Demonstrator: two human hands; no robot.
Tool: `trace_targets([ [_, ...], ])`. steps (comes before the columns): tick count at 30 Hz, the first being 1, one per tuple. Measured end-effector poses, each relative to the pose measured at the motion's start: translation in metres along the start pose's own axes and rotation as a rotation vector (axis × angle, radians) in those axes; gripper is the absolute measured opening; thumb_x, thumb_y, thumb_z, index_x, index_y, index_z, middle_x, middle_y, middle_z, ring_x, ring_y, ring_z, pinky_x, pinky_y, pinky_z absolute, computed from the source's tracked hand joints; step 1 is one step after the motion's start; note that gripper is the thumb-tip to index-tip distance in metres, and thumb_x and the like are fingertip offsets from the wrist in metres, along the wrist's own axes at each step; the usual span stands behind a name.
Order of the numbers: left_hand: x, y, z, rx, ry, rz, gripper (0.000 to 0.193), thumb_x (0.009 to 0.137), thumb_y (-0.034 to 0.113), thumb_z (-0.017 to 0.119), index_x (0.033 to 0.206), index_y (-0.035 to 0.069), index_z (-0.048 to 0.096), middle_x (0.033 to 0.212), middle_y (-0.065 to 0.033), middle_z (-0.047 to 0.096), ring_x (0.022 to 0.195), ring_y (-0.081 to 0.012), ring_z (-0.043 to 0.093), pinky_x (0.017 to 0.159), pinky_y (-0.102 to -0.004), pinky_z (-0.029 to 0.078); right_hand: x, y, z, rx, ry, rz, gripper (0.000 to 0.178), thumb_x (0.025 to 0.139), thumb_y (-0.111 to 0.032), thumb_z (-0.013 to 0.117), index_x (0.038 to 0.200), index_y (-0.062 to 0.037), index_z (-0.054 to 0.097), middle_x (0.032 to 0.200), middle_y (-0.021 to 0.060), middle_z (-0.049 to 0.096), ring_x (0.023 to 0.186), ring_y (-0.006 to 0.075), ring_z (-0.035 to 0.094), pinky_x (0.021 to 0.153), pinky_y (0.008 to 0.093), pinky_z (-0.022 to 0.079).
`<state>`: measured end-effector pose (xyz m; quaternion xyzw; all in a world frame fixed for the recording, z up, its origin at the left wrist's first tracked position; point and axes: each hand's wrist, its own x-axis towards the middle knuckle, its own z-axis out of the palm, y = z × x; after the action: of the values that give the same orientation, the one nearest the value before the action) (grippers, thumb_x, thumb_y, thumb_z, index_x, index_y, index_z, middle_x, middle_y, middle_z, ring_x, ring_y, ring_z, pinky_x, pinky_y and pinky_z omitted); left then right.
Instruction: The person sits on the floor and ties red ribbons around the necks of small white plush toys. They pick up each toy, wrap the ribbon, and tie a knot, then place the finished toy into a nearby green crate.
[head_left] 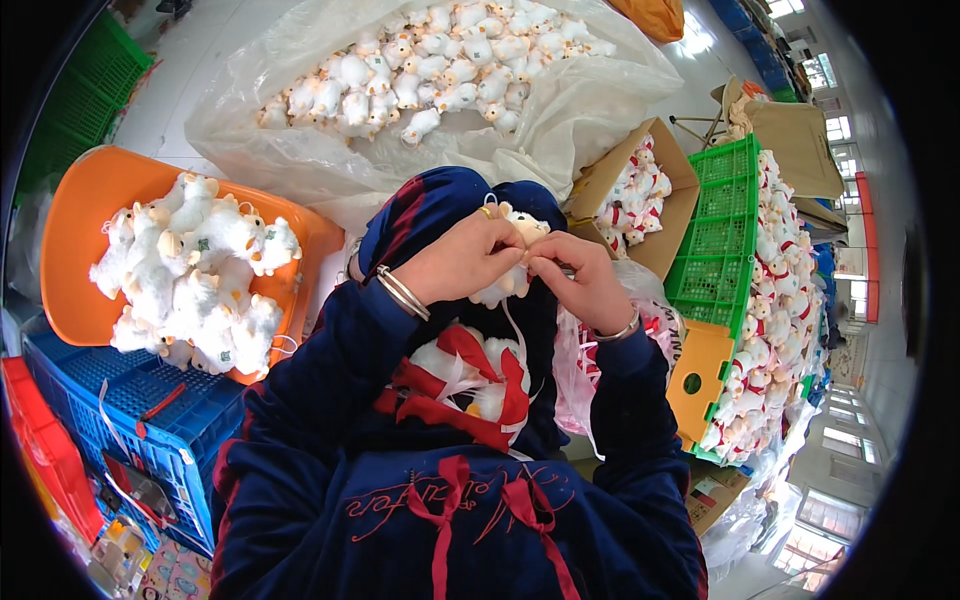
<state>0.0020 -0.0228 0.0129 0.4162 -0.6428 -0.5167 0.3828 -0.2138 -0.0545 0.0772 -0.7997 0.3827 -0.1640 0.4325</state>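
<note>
Above my lap I hold a small white plush toy point(503, 288) with a beige muzzle and a thin hanging loop at its top. My left hand point(462, 258) is closed round the toy's left side, fingertips near its head. My right hand point(582, 282) pinches at its right side, just under the head; what lies between those fingertips is too small to make out. A white ribbon hangs below the toy. Red fabric pieces point(463, 428) with white ribbons lie on my lap, with white plush among them.
At left, an orange tub point(75, 250) of white plush toys stands by a blue crate point(130, 370). Ahead lies a plastic sheet point(250, 110) heaped with more. At right are a cardboard box point(672, 225), a pink-filled plastic bag point(575, 385) and a green crate point(715, 240) of red-trimmed toys.
</note>
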Motion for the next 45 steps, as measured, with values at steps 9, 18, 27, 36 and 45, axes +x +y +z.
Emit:
trace_targets([
  [9, 0.003, 0.002, -0.002, 0.036, 0.002, -0.014, 0.018, 0.100, 0.015, 0.063, 0.101, -0.001, 0.071, 0.087, -0.0110, 0.068, 0.082, -0.0201, 0.062, 0.081, -0.0322, 0.050, 0.010, -0.017, 0.006, -0.139, 0.036, 0.110, 0.010, 0.089, -0.007, 0.073, 0.094, -0.0004, 0.066, 0.083, 0.0144, 0.069, 0.074, 0.0276, 0.070, 0.068, 0.0355, 0.054],
  [18, 0.002, -0.002, -0.001, 0.002, 0.004, 0.014, 0.016, 0.099, 0.014, 0.065, 0.100, -0.001, 0.070, 0.088, -0.0113, 0.068, 0.084, -0.0210, 0.062, 0.080, -0.0331, 0.050, 0.011, -0.015, 0.006, -0.470, 0.032, -0.080, 0.008, 0.088, -0.005, 0.070, 0.095, -0.0013, 0.066, 0.087, 0.0157, 0.067, 0.076, 0.0348, 0.067, 0.066, 0.0404, 0.053],
  [27, -0.002, -0.003, -0.003, 0.014, 0.030, 0.044, 0.010, 0.096, 0.009, 0.067, 0.097, 0.000, 0.071, 0.089, -0.0090, 0.065, 0.087, -0.0210, 0.061, 0.080, -0.0320, 0.050, -0.005, 0.012, 0.031, -0.339, 0.292, -0.238, 0.012, 0.086, -0.002, 0.074, 0.097, -0.0025, 0.067, 0.095, 0.0144, 0.068, 0.082, 0.0339, 0.069, 0.071, 0.0387, 0.056],
  [36, -0.005, 0.000, -0.004, 0.078, 0.072, 0.051, 0.012, 0.093, 0.011, 0.070, 0.095, 0.000, 0.072, 0.089, -0.0104, 0.066, 0.085, -0.0224, 0.061, 0.079, -0.0318, 0.050, -0.009, 0.038, 0.040, -0.308, 0.375, -0.386, 0.018, 0.084, 0.000, 0.076, 0.099, -0.0031, 0.067, 0.098, 0.0143, 0.068, 0.086, 0.0355, 0.069, 0.074, 0.0400, 0.057],
  [45, -0.006, 0.004, -0.001, 0.014, 0.079, -0.009, 0.009, 0.092, 0.009, 0.071, 0.095, 0.001, 0.073, 0.089, -0.0080, 0.067, 0.087, -0.0206, 0.062, 0.081, -0.0308, 0.050, -0.007, 0.038, 0.043, -0.309, 0.407, -0.425, 0.023, 0.082, 0.002, 0.076, 0.102, -0.0035, 0.065, 0.100, 0.0143, 0.068, 0.086, 0.0353, 0.069, 0.073, 0.0394, 0.057],
])
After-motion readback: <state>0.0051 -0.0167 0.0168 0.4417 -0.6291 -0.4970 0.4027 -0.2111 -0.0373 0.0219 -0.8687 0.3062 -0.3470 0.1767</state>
